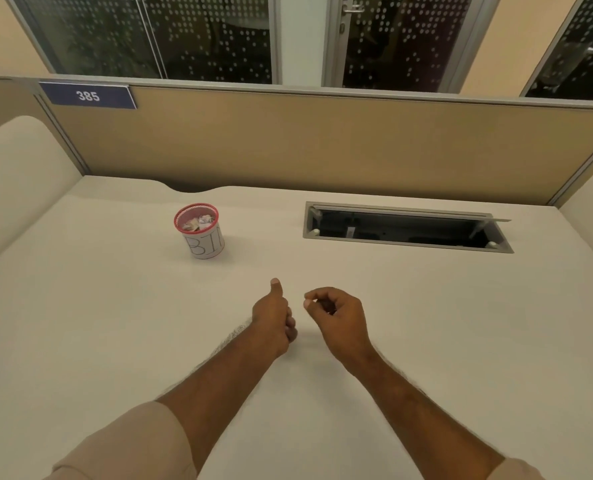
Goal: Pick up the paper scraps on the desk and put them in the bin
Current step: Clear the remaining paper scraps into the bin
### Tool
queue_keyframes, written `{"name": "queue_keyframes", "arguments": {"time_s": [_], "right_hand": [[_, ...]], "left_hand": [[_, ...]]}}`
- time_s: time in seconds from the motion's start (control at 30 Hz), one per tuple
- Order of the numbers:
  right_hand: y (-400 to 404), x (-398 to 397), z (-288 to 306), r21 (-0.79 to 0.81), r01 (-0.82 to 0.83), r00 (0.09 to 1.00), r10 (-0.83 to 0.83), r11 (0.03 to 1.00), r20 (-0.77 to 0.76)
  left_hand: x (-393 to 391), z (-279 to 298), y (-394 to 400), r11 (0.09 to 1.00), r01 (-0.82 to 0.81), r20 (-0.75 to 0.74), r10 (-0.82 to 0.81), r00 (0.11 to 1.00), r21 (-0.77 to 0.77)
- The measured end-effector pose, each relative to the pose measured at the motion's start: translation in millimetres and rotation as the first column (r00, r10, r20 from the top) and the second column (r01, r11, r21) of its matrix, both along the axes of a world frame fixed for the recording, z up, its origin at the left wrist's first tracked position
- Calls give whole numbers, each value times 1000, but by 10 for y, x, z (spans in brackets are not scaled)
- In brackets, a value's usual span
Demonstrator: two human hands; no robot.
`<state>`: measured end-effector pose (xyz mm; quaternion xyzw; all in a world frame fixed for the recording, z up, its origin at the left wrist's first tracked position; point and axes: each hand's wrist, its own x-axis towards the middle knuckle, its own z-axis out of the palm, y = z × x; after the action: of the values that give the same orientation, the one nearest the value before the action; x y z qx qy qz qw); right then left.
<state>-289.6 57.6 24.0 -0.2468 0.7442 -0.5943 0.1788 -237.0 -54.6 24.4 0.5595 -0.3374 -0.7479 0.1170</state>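
Far left, on the partition: a blue sign reading 385. Below it and to the right, standing upright on the white desk: a small bin with a red mesh rim and a white paper wrap lettered "BIN". Inside the bin: crumpled paper scraps, white and tan, heaped below the rim. No loose scraps to be seen on the desk.

Nearer, toward the middle: left hand over the desk, fingers curled in, thumb stuck straight up, holding nothing that shows. Well apart from the bin, nearer and to its right. Just beside it, not touching: right hand, fingers curled, thumb and forefinger tips brought close together; whether anything is pinched there, cannot tell. Also well apart from the bin.

Farther right, set into the desk: a cable hatch, lid raised, dark inside.
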Motion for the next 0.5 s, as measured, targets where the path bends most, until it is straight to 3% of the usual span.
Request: {"name": "queue_keyframes", "arguments": {"time_s": [0.13, 0.27, 0.4, 0.5], "right_hand": [[-262, -29, -178, 159, 55, 989, -31, 986, -147], [-575, -11, -358, 442, 17, 905, 174, 897, -387], [-906, 0, -501, 645, 17, 873, 303, 764, -382], [-1041, 36, -624, 700, 62, 866, 310, 711, -392]], "left_hand": [[113, 105, -429, 992, -45, 36, 50, 998, -120], [100, 358, -919, 967, -80, -29, 75, 997, -241], [66, 609, -1496, 857, -118, 48, 164, 985, -502], [18, 778, -1900, 808, -134, 26, 182, 983, -574]]}}
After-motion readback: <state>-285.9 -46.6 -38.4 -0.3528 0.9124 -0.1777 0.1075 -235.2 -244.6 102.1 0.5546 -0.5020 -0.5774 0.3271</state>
